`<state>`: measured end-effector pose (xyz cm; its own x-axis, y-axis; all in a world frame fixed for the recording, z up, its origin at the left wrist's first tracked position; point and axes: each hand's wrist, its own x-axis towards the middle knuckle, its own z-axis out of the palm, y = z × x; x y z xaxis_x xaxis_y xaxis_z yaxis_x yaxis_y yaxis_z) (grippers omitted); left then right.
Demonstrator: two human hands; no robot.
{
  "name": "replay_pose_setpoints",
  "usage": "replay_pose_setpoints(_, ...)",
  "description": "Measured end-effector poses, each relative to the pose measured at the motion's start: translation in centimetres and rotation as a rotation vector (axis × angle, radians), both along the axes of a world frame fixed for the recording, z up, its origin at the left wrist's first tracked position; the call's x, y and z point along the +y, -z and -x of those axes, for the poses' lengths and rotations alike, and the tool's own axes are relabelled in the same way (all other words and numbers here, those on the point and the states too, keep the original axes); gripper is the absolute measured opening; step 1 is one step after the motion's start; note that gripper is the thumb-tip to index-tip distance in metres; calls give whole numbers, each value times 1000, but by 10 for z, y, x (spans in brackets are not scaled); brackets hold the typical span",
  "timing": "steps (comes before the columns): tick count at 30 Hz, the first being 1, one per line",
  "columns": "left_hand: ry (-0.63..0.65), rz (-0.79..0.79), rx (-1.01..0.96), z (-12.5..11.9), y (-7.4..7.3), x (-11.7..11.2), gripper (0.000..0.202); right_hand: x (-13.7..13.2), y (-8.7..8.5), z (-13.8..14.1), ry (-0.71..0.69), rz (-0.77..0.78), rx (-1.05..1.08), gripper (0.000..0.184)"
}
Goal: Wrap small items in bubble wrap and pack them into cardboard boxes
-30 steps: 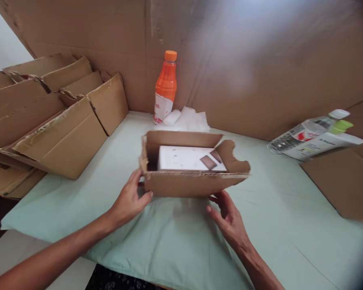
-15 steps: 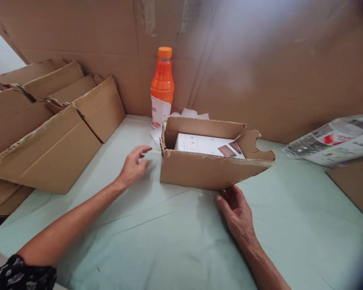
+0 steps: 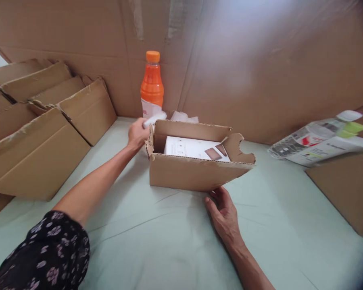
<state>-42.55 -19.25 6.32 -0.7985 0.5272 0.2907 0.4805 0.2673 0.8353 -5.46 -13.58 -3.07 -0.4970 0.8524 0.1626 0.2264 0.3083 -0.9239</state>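
Note:
An open cardboard box (image 3: 193, 174) with torn flaps sits mid-table, and a white flat package (image 3: 193, 148) lies inside it. My right hand (image 3: 222, 213) rests on the pale green cloth, its curled fingers touching the box's near bottom edge. My left hand (image 3: 138, 133) is stretched out past the box's left corner and is closed round a small white roll (image 3: 155, 119). An orange bottle (image 3: 152, 86) with an orange cap stands just behind that hand.
A stack of flattened cardboard boxes (image 3: 45, 133) lies at the left. White crumpled plastic (image 3: 184, 117) sits behind the open box. Wrapped bottles (image 3: 317, 139) lie on cardboard at the right. A cardboard wall (image 3: 245, 60) backs the cloth-covered table (image 3: 169, 241).
My left hand left the box's side, reached forward toward the orange bottle and took hold of the white roll. The right hand stayed at the box's near edge.

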Motion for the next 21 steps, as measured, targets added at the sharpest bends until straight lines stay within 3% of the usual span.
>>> replay_pose_setpoints(2, -62, -75, -96, 0, -1, -41, 26, 0, 0, 1, 5, -7, 3, 54)
replay_pose_setpoints(4, -78, -251, -367, -7, 1, -91, 24, 1, 0, 2, 11, -9, -6, 55)
replay_pose_setpoints(7, -61, -384, -560, -32, 11, -161, 28, 4, -1, 7, 21, 2, -16, 58)
replay_pose_setpoints(10, -85, -549, -738, -63, 24, -208, 28, 6, -7, 12, 27, 55, 8, 65)
replay_pose_setpoints(14, -95, -662, -892, -93, 30, -235, 21, -9, -36, 7, 170, 37, 39, 75)
replay_pose_setpoints(17, -41, -666, -951, -107, 26, -242, 16, -39, -66, -7, 238, -68, 27, 62)
replay_pose_setpoints(19, 27, -632, -973, -117, 20, -244, 16, -64, -78, -11, 78, -49, -72, 58)
replay_pose_setpoints(21, 104, -604, -1023, -129, 14, -243, 18, -87, -81, -4, -169, 51, -164, 67)
